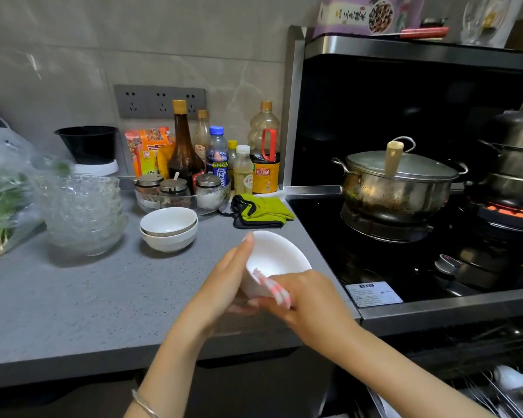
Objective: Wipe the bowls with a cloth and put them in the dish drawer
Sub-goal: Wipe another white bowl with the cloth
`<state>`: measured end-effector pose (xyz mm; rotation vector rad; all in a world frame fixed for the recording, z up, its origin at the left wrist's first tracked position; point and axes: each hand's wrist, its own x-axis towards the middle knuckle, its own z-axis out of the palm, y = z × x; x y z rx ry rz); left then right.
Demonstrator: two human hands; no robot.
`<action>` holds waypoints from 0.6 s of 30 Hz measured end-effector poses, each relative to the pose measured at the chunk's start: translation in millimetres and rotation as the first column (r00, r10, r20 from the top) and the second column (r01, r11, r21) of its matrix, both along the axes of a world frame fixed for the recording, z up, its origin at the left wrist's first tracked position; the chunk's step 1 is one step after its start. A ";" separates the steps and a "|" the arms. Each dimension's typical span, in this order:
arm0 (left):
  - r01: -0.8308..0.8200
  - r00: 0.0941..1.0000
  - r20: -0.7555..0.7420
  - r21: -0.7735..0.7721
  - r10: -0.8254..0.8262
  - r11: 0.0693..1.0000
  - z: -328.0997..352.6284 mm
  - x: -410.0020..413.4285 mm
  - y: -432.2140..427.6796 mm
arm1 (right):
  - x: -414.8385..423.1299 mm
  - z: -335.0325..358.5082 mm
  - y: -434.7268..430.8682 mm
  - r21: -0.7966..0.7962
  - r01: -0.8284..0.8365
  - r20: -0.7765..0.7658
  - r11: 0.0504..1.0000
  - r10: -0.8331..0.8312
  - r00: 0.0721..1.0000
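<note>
The left hand (224, 282) gripped the tilted white bowl (277, 254) above the counter's (88, 297) edge, its mouth facing the right hand (311, 297), which pinched a pink-striped cloth (274, 286) against the near rim. The dish drawer (495, 384) lay low to the right, nearer the right hand.

Left hand (224, 282): bare, with slim fingers; one short, rounded nail shows at the far fingertip.
Left wrist: wears a thin silver-coloured bracelet (144, 404), a plain smooth band, at the near edge of the view.
Left forearm (178, 351): bare along all that shows.
Right hand (308, 297): bare; its fingertips are blurred.
Right forearm (405, 369): bare, a longer stretch in view, reaching the near right corner.
</note>
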<state>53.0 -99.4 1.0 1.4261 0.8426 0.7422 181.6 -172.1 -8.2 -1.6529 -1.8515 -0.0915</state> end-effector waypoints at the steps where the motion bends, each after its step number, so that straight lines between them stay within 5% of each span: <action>1: 0.020 0.999 -0.047 0.014 -0.020 1.000 1.9 -2.7 2.9 | 5.0 4.4 -3.1 -0.047 -0.091 -0.220 0.995 0.078 0.972; 4: 0.004 0.999 -0.052 0.037 -0.002 0.999 2.2 -4.2 11.1 | 10.7 29.1 -7.3 0.009 -0.209 -0.647 0.978 0.165 0.745; 10: 0.128 0.905 0.424 -0.324 0.023 0.937 3.5 2.8 6.8 | 5.5 53.7 -3.0 0.051 -0.261 -0.943 0.964 0.133 0.305; 18: 0.148 0.797 0.597 -0.339 0.091 0.929 -1.7 2.0 6.4 | 15.8 51.5 10.8 -0.005 -0.199 -0.946 0.980 0.060 0.319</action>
